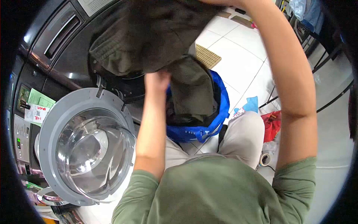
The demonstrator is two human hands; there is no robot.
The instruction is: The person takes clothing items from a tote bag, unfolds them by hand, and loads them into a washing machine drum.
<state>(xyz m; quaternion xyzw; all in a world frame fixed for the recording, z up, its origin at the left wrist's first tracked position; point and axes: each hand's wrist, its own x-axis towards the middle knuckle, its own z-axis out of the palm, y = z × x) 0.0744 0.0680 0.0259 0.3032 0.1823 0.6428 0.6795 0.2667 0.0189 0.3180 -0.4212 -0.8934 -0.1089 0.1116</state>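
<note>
Dark olive trousers with a gathered waistband hang in front of the washing machine's opening. At the top edge, my right hand is raised and closed on their upper end; it is partly cut off by the frame. My left hand is at the lower edge of the cloth, its fingers smeared by motion and partly hidden. Below, a length of the same dark olive cloth drapes into a blue bag on the floor. Whether it joins the trousers is hard to see.
The washer's round glass door stands open on the left, beside the black machine front. My knees flank the bag. A beige mat lies on the white tiles. A red bag, a tape roll and a black metal frame are on the right.
</note>
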